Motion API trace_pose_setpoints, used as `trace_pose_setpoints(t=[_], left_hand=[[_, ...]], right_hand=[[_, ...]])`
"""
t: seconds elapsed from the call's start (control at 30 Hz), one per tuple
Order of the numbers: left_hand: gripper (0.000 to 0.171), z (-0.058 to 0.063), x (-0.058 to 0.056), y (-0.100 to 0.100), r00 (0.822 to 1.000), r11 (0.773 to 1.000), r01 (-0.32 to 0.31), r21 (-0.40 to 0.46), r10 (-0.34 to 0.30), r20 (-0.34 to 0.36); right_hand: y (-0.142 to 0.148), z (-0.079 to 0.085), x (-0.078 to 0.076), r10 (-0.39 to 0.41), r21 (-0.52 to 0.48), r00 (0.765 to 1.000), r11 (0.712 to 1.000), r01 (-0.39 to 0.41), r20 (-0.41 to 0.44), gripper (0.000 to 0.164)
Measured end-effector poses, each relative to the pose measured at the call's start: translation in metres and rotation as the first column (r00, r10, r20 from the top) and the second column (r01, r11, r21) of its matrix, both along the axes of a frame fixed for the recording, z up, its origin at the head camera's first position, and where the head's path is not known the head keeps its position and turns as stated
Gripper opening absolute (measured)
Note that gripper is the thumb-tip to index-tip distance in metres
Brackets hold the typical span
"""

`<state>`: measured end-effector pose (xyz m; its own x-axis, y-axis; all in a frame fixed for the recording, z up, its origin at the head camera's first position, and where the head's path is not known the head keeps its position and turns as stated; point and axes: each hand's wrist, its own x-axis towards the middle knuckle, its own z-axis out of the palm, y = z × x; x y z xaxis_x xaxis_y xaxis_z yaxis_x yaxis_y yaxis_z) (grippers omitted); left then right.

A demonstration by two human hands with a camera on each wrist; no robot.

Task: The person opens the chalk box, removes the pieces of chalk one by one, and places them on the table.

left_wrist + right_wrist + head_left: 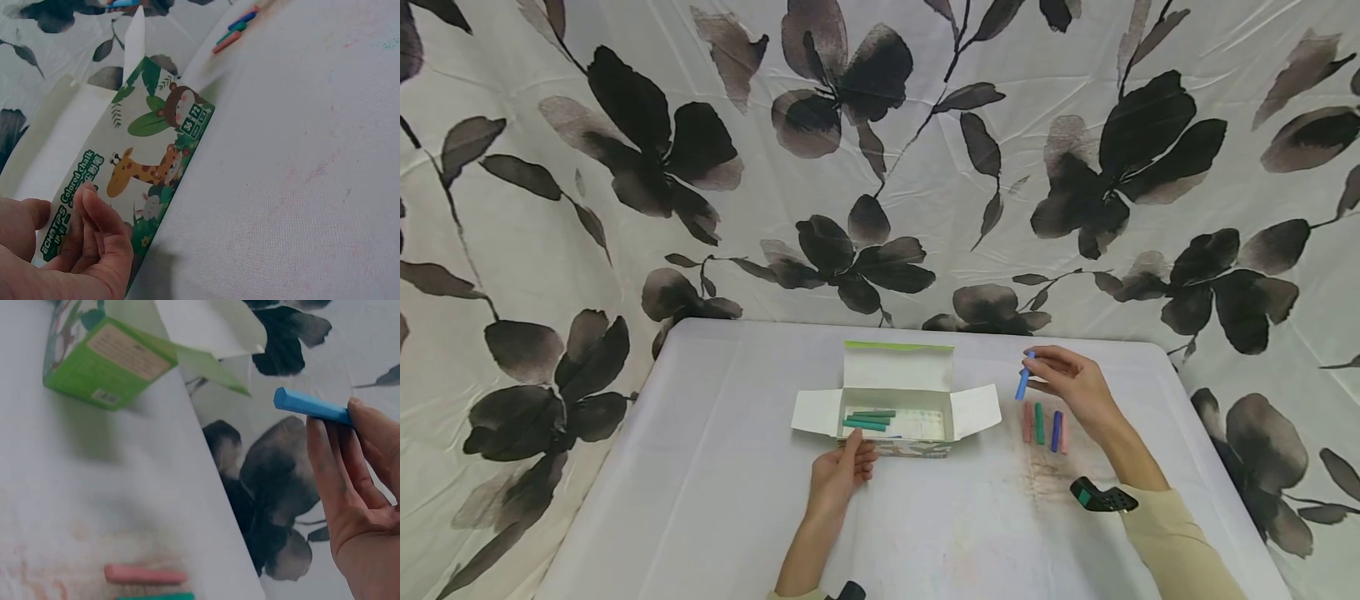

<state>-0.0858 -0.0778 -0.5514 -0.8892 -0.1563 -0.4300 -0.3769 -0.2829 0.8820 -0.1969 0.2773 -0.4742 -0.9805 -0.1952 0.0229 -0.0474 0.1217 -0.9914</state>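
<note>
A light blue chalk stick [1024, 379] is pinched between the thumb and fingertips of my right hand [1075, 390], raised over the table's right side. In the right wrist view the chalk [312, 406] juts out past the fingers. My left hand [838, 477] holds the front wall of an open chalk box [917, 448], thumb at the top edge and fingers against the printed face. Several green chalk sticks [867, 424] lie inside at the box's left. Below my right hand, a row holds a reddish chalk [1027, 422], green chalk [1040, 423], dark blue chalk [1056, 432] and pink chalk [1064, 433].
The box's side flap [976, 411] sticks out to the right, and its lid [898, 367] stands up at the back. Reddish chalk smears [1045, 479] mark the white table [722, 467]. Behind its far edge hangs a floral cloth [970, 183].
</note>
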Motion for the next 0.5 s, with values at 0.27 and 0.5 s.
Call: trace_pose_setpoints(t=[0.27, 0.5], left_hand=[[0.054, -0.003, 0.0, -0.002, 1.0, 1.0, 0.006, -0.001, -0.006, 0.006], [0.053, -0.004, -0.001, -0.002, 1.0, 1.0, 0.001, -0.01, -0.001, 0.008]], right_hand=[[0.023, -0.013, 0.008, -0.08, -0.068, 0.997, 0.994, 0.081, 0.004, 0.034], [0.044, -0.032, 0.02, -0.142, -0.085, 0.988, 0.985, 0.148, 0.064, 0.032]])
